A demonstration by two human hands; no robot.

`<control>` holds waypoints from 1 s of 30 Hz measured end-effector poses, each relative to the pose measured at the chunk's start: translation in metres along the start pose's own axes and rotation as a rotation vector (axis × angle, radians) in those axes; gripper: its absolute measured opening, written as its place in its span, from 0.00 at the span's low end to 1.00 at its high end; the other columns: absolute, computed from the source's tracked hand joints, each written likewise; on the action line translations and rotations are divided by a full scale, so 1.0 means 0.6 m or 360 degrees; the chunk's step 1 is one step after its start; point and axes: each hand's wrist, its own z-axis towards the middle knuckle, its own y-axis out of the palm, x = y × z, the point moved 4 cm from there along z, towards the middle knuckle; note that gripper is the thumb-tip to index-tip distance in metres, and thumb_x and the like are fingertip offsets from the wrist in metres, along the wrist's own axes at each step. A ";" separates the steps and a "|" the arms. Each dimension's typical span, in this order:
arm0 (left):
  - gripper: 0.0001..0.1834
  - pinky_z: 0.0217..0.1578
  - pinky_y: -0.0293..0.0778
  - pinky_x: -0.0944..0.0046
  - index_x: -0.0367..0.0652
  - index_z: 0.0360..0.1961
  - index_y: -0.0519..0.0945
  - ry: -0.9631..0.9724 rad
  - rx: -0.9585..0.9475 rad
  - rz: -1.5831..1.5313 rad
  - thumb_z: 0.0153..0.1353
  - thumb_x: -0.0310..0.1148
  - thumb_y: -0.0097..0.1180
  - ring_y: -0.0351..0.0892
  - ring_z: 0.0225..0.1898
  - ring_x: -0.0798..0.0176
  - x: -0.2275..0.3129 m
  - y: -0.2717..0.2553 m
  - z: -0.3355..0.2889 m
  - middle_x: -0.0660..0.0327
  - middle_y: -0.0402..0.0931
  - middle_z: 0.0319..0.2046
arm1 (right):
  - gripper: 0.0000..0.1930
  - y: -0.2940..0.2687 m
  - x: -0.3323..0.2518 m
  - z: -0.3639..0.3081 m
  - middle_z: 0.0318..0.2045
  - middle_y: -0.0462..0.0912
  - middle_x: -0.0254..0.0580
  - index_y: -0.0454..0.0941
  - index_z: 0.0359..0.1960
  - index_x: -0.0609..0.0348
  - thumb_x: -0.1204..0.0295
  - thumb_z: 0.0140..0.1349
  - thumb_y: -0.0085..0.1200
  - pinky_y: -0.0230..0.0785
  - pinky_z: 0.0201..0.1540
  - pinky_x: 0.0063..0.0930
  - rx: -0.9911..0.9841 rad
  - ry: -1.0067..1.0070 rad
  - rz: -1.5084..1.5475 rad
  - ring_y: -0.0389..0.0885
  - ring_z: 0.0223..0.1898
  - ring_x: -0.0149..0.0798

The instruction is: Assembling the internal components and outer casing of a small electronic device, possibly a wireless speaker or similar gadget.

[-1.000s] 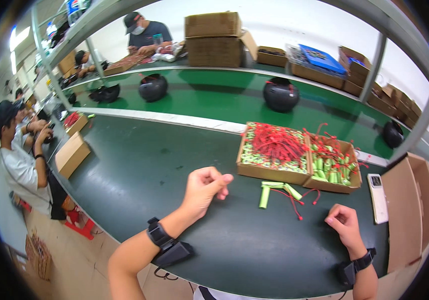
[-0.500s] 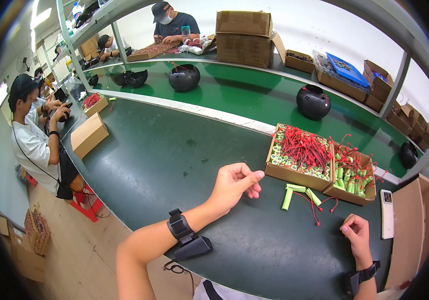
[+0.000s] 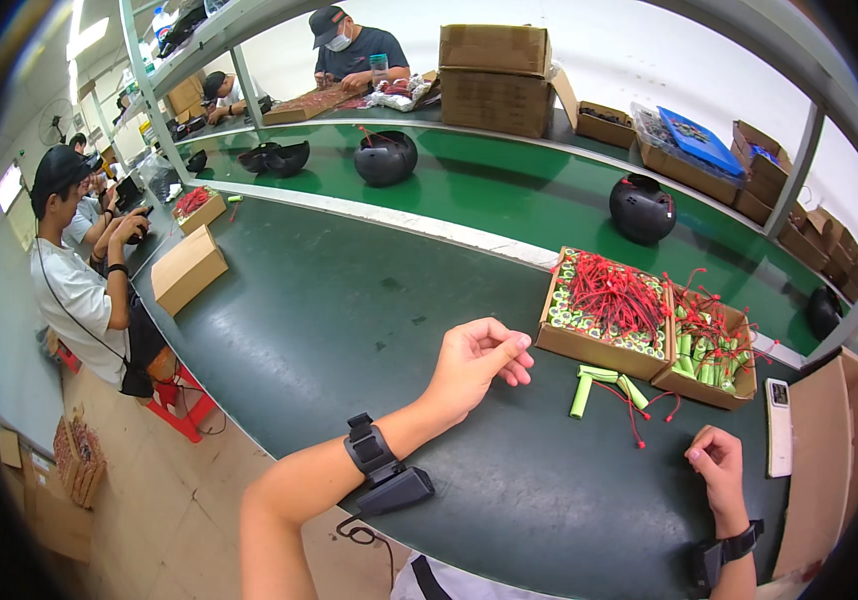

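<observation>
Over the dark green tabletop, my left hand (image 3: 484, 368) hovers with its fingers loosely bent and the thumb apart, holding nothing visible. To its right lie a few loose green battery cells (image 3: 581, 396) with red-and-black leads, apart from the hand. My right hand (image 3: 717, 462) is curled into a loose fist near the table's right side, with nothing seen in it. Just beyond the loose cells stands a cardboard box (image 3: 597, 345) packed with upright cells and tangled red leads. Against it sits a second box (image 3: 704, 394) of cells lying more untidily.
Right of my right hand are a white handheld device (image 3: 778, 428) and an open carton (image 3: 822, 460). Black round shells (image 3: 642, 208) sit on the green belt (image 3: 509, 180) beyond a pale rail. A closed box (image 3: 189, 270) stands far left, near a seated person (image 3: 79, 290).
The whole view has shifted slightly. The black shells on the belt have moved a little to the right. My hands keep nearly the same pose, and the loose cells stay put.
</observation>
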 end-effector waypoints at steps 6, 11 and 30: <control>0.14 0.15 0.66 0.76 0.45 0.21 0.71 -0.0044 0.0185 0.0191 0.61 0.34 0.58 0.71 0.16 0.74 0.006 -0.005 -0.002 0.63 0.74 0.17 | 0.07 -0.005 -0.002 -0.006 0.24 0.72 0.32 0.72 0.23 0.62 0.78 0.56 0.56 0.59 0.30 0.17 0.0022 0.0004 -0.0034 0.66 0.26 0.23; 0.18 0.11 0.55 0.77 0.47 0.18 0.68 -0.0243 0.0248 0.0216 0.63 0.39 0.56 0.61 0.12 0.77 -0.005 0.009 0.000 0.68 0.66 0.13 | 0.06 -0.003 0.001 0.002 0.26 0.72 0.32 0.73 0.26 0.63 0.75 0.58 0.57 0.62 0.32 0.17 -0.0034 -0.0054 -0.0115 0.69 0.29 0.23; 0.19 0.13 0.52 0.76 0.48 0.17 0.62 -0.0338 0.0072 0.0455 0.65 0.33 0.50 0.56 0.13 0.78 -0.010 -0.001 0.004 0.70 0.62 0.13 | 0.03 0.000 -0.011 0.004 0.27 0.75 0.30 0.78 0.29 0.62 0.76 0.58 0.56 0.61 0.29 0.16 -0.0161 -0.0011 -0.0222 0.68 0.25 0.20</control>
